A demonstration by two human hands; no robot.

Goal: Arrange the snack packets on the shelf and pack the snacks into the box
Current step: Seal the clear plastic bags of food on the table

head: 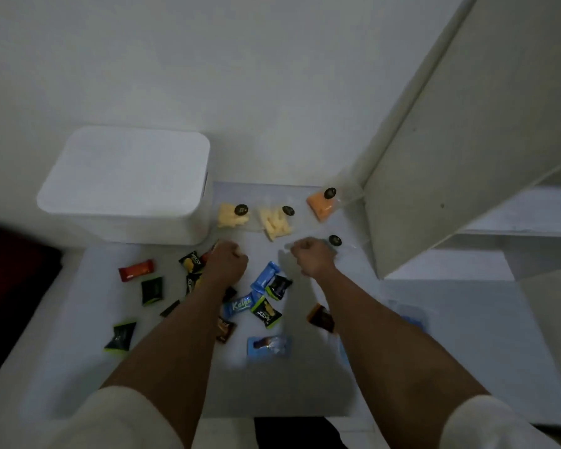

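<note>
Packets lay scattered across the white shelf surface (305, 384), small foil-wrapped snacks that looked light, crinkly and a bit slippery, best pinched by a crimped end or pressed flat between thumb and fingers. Beyond them sat clear bags of pale yellow snacks (232, 216) and (274, 223), plus an orange one (321, 205), soft bags whose brittle contents would probably crush under a hard squeeze (take those by the sealed top). The white box (127, 176) stood at the far left with its lid on, so nothing was packed. The left hand (227, 259) was curled into a loose fist over the packets near a black-and-yellow one (191, 260); whether anything was inside it could not be told. The right hand (313, 256) was curled too, knuckles up, down at a clear bag with a dark sticker (335, 240), apparently gripping its edge, though the plastic was too faint to be sure. A blue packet (266, 274) lay between the wrists.
</note>
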